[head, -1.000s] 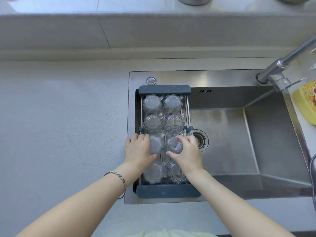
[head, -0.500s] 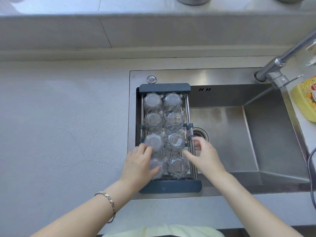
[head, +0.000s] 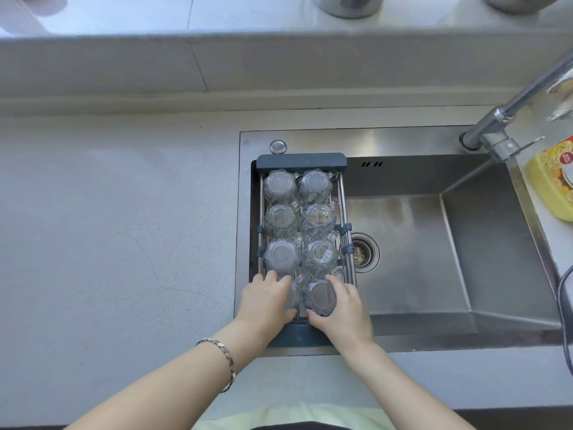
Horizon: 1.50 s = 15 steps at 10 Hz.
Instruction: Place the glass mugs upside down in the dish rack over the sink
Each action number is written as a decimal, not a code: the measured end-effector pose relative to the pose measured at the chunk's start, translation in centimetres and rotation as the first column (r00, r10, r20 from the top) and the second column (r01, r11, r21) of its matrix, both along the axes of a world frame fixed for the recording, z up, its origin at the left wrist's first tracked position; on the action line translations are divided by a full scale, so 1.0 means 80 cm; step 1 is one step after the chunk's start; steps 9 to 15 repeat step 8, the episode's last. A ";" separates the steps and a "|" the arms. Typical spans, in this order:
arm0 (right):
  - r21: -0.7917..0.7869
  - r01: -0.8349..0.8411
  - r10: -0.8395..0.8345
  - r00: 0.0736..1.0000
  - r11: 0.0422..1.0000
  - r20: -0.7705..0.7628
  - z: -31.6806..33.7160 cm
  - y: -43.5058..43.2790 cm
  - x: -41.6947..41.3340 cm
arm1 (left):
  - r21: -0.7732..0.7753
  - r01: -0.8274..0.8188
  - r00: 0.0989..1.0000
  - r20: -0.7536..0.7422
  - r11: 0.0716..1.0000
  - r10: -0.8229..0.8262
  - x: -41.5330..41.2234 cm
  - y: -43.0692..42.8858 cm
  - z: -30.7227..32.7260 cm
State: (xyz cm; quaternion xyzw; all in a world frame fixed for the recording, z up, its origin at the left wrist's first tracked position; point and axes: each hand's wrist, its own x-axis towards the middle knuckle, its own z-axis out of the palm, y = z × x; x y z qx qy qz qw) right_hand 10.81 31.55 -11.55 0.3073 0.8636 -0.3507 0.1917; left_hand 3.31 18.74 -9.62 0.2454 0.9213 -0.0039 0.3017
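Observation:
A grey dish rack [head: 300, 160] spans the left end of the steel sink [head: 465, 243]. Several clear glass mugs stand upside down in it in two columns, such as the far left mug [head: 280, 184] and one with a barcode sticker [head: 321, 256]. My left hand [head: 266, 301] wraps the nearest left mug [head: 294, 294], which it mostly hides. My right hand [head: 344, 308] grips the nearest right mug [head: 320, 297] from the right side, thumb at its near edge.
The drain [head: 361, 251] lies just right of the rack. A faucet [head: 508, 110] reaches in from the upper right, with a yellow detergent bottle [head: 555, 178] beside it. Grey countertop [head: 117, 228] stretches to the left. A dark cable [head: 566, 318] runs down the right edge.
Both hands left the third-row mugs and came back to the nearest row. The left hand now wraps the front left mug; the right hand moved in from beside the rack onto the front right mug.

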 end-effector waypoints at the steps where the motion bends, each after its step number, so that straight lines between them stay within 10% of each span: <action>1: -0.037 0.014 -0.015 0.999 0.999 -0.034 -0.005 -0.003 0.001 | -0.039 0.125 0.990 -0.060 0.991 -0.127 0.001 -0.005 0.001; 8: 0.030 -0.594 0.586 0.799 0.804 0.133 0.077 0.066 -0.057 | -0.042 -0.002 0.999 -0.040 0.999 0.000 -0.015 0.002 0.042; 15: 0.030 -0.594 0.586 0.799 0.804 0.133 0.077 0.066 -0.057 | -0.042 -0.002 0.999 -0.040 0.999 0.000 -0.015 0.002 0.042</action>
